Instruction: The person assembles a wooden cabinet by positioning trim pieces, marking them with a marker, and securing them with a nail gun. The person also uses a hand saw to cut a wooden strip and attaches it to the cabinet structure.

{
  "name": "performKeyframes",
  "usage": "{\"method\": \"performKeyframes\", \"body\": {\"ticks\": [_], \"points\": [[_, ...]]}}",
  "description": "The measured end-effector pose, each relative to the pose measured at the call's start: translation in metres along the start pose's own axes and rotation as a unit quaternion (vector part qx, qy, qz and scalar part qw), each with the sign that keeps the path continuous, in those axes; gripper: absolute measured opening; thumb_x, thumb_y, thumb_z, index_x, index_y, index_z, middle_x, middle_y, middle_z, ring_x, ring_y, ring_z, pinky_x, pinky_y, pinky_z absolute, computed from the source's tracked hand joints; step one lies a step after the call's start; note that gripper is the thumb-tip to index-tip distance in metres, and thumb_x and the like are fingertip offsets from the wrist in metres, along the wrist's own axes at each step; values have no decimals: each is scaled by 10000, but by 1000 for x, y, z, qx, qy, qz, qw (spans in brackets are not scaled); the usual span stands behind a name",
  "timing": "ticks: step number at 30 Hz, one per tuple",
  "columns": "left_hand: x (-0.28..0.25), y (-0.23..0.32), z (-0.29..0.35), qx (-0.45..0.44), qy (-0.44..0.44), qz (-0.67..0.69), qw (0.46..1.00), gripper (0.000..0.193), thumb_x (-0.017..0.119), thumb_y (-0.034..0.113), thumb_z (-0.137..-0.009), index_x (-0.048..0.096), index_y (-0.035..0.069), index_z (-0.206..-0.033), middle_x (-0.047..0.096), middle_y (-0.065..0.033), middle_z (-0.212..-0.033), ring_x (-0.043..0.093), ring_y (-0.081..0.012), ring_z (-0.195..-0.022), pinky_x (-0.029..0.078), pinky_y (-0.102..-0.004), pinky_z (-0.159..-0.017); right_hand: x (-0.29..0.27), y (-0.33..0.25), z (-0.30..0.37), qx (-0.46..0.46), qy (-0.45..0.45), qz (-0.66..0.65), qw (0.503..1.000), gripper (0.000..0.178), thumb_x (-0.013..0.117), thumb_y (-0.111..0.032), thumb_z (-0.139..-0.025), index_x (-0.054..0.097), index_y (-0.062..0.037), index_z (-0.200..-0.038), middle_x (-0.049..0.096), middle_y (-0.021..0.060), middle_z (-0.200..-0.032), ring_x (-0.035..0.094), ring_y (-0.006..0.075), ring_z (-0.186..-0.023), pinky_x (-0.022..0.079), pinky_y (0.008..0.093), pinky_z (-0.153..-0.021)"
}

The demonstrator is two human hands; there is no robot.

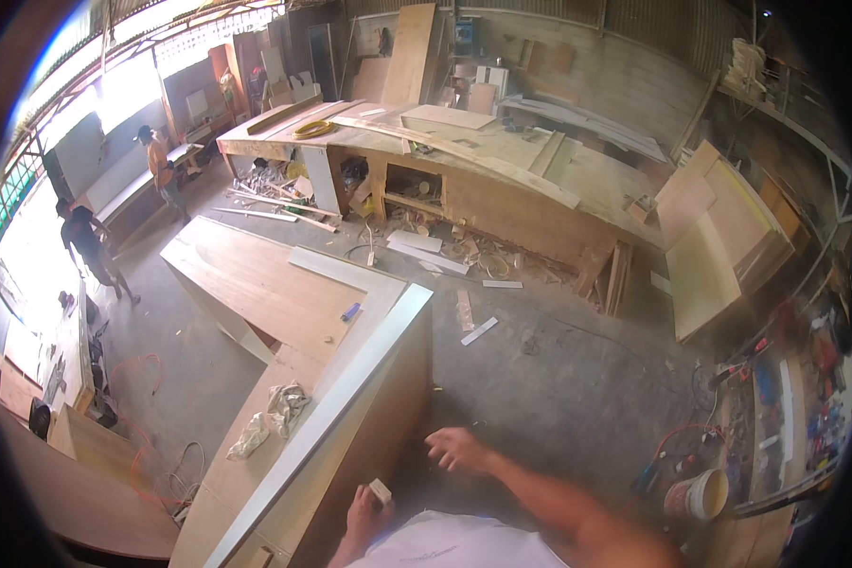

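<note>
My left hand (363,516) is low in the picture, closed round a small pale block (381,490) close to my body. Whether the block is wood or wrapped in something, I cannot make out. My right hand (457,449) hangs in the air to the right of it, fingers loosely bent and somewhat apart, with nothing seen in them. Just left of both hands stands a large L-shaped wooden counter (256,293) with a pale strip (336,402) along its near edge. Crumpled cloths (287,407) and a small blue item (350,312) lie on its top.
A long workbench (530,213) crosses the back, with offcuts (417,241) on the floor before it. Boards (719,237) lean at the right. A bucket (696,495) and cables stand lower right. Two people (90,248) (161,170) are at the far left.
</note>
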State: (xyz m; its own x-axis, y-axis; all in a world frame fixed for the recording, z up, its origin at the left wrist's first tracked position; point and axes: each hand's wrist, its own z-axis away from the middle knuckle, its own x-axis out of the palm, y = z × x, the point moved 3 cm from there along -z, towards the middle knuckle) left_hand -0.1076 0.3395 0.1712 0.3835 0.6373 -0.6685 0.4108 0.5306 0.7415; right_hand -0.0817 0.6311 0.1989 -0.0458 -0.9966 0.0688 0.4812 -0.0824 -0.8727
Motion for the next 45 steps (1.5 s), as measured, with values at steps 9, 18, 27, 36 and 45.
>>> {"method": "performKeyframes", "body": {"ticks": [9,18,27,36,45], "points": [[44,73,-208,178,2,40,983,380,711,164,-835,625,38,-1182,619,-172,-1221,584,-350,-1143,511,-427,-963,-185,-38,-23,-10,183,19,983,409,627,-376,-981,662,-29,-1196,700,107,-995,675,180,-759,576,324,-653],[157,110,-442,126,-75,131,981,445,755,192,-808,636,50,-1213,639,-185,-1202,625,-373,-1101,520,-426,-930,-359,265,55,336,380,81,858,351,695,-346,-905,694,5,-926,682,117,-727,658,231,-591,530,389,-552],[225,171,-620,114,-124,72,983,446,766,191,-811,656,29,-1211,641,-203,-1210,636,-372,-1107,519,-433,-939,-381,297,76,462,415,-225,751,274,696,-268,-906,688,5,-932,680,108,-764,651,235,-592,522,390,-518],[285,191,-736,24,40,62,997,452,784,142,-801,653,20,-1217,648,-207,-1184,637,-366,-1098,508,-430,-925,-715,193,-165,277,406,-193,849,207,682,-197,-920,675,-2,-989,656,77,-776,628,214,-580,518,366,-484],[278,180,-813,-102,244,152,952,250,783,75,-784,713,7,-1014,699,-170,-1160,649,-302,-1074,494,-408,-941,-991,-144,-432,63,345,-13,936,181,609,-182,-962,640,-41,-1071,642,48,-855,618,156,-651,529,299,-543]]}}
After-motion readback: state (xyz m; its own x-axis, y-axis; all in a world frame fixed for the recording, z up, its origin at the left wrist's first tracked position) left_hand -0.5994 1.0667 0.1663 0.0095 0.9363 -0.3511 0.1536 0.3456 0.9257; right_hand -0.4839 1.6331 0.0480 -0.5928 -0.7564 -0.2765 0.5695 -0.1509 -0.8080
